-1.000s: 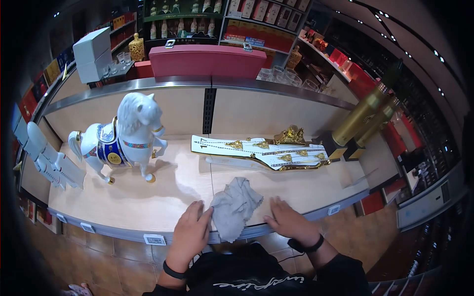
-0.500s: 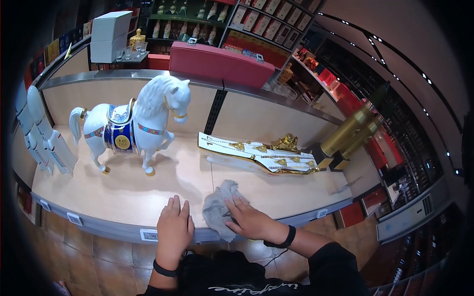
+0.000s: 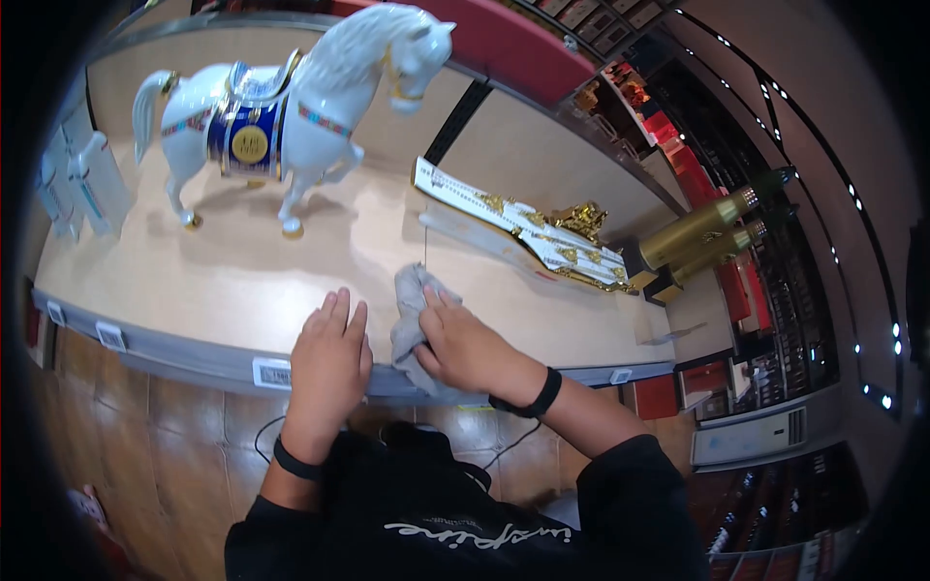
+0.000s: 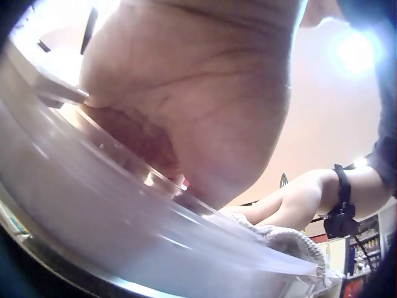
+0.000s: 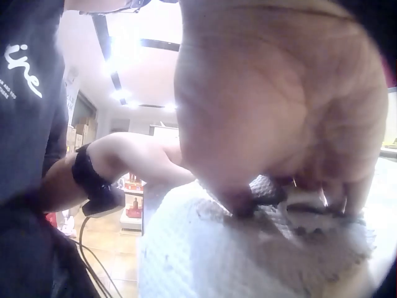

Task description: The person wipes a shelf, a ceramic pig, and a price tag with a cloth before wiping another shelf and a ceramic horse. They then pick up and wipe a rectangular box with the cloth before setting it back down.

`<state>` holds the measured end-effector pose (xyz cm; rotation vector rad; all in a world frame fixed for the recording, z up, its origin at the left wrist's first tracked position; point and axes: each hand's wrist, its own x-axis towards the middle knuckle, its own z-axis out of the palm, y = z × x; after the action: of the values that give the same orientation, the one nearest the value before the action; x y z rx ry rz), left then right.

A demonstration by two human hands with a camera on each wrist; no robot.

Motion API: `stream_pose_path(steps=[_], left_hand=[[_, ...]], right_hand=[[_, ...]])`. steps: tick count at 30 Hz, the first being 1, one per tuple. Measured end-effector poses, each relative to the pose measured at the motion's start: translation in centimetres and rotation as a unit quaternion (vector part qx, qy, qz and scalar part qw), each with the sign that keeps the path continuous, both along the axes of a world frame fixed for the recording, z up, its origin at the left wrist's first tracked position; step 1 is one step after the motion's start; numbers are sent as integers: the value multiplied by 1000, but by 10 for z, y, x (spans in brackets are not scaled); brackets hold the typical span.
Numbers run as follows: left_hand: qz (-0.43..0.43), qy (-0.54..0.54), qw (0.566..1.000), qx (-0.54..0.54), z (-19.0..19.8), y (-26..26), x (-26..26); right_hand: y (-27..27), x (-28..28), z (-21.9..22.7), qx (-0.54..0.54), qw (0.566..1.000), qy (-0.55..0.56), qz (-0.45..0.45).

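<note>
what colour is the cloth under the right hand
Light grey; the cloth shows best in the head view.

Black shirt (image 3: 387,494), white script (image 3: 484,532), 2 black wristbands (image 3: 295,462)

1. A white horse figure (image 3: 325,107) wears a blue saddle cloth (image 3: 232,140) (gold disc on its side), one foreleg raised.
2. A long white ornament (image 3: 528,232) with gold trim lies near two gold, bullet-shaped pieces (image 3: 693,230).
3. A red case (image 3: 513,44) sits behind.
4. Brown tiles (image 3: 174,412) cover the floor.
</note>
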<state>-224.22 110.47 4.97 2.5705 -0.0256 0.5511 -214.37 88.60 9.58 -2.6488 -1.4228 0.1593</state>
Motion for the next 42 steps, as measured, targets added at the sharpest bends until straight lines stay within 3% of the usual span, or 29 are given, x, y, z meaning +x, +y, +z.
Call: stream_pose_path(steps=[3, 9, 15, 18, 23, 42], left_hand=[[-5, 10, 1000, -11, 3, 2, 1], [3, -10, 1000, 2, 0, 1, 1], [6, -27, 1000, 3, -9, 0, 1], [3, -7, 1000, 21, -8, 1, 1], [13, 2, 999, 35, -9, -4, 0], [38, -12, 999, 27, -18, -11, -1]], right_hand=[[12, 6, 5, -24, 998, 47, -31], [38, 17, -5, -28, 1000, 9, 5], [68, 50, -25, -173, 984, -34, 9], [99, 60, 4, -228, 969, 65, -71], [132, 92, 10, -273, 943, 151, -113], [196, 169, -19, -193, 963, 127, -140]])
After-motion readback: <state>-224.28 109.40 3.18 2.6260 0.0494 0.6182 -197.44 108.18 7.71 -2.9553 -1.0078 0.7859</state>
